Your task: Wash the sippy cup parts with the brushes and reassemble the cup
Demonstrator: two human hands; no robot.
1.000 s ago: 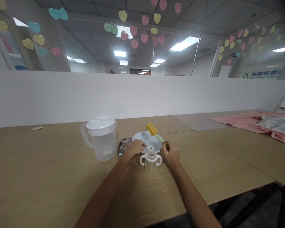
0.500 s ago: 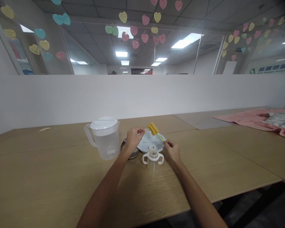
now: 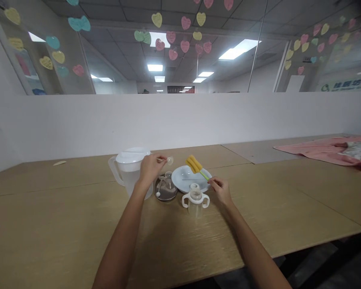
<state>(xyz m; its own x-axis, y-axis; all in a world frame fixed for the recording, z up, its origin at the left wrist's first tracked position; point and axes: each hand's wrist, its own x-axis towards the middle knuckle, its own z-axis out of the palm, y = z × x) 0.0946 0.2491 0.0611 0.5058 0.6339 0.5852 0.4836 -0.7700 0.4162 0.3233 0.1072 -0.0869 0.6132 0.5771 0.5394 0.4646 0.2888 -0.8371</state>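
My right hand is closed on the green handle of a yellow sponge bottle brush, its head raised over the white bowl. My left hand pinches a small clear piece, perhaps a bottle nipple, in front of the pitcher. Below it, a dark round dish holds clear bottle parts, one a thin tube with a small white end. A clear baby bottle with two white handles stands upright and uncapped before the bowl. What lies in the bowl is hard to make out.
A translucent pitcher with a white lid stands on the left, partly behind my left hand. A pink cloth lies at the far right of the wooden table. A white wall bounds the back.
My left hand has moved left and up from the bowl's edge with the clear piece, uncovering the dark dish. My right hand and the brush stay nearly in place.
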